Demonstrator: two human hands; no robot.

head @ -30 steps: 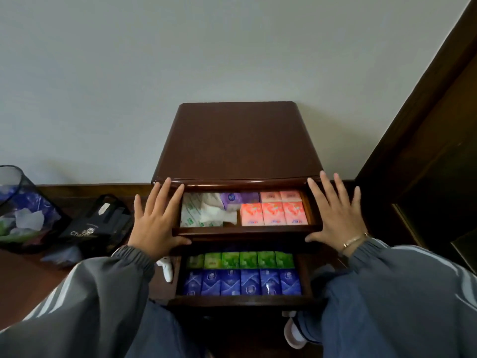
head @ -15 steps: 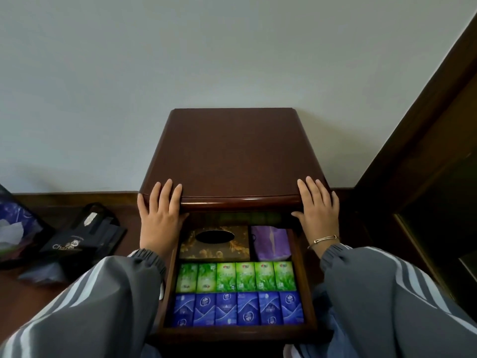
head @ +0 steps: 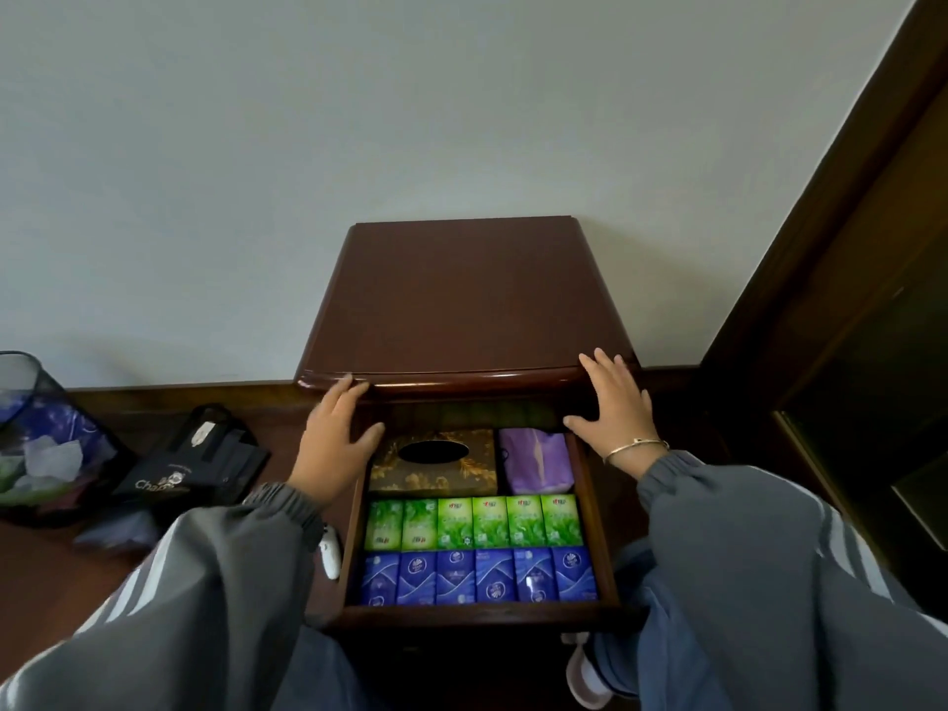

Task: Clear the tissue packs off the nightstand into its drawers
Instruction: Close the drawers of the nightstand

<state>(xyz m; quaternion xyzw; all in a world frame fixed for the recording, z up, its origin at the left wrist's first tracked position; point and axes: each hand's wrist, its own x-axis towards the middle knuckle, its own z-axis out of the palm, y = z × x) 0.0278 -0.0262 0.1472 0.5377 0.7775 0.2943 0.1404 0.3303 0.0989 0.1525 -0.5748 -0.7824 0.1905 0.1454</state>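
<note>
In the open lower drawer, at 6 o'clock of the bare nightstand: green packs, blue packs. Judged light, soft, film-slick; I would pinch the short sides. My left hand and right hand lay flat, fingers spread, holding nothing.

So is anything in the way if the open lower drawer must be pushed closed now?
Nothing visible blocks it. The gold tissue box, purple pack, green packs and blue packs lie inside the drawer. Both hands, left hand and right hand, rest at its back corners.
</note>
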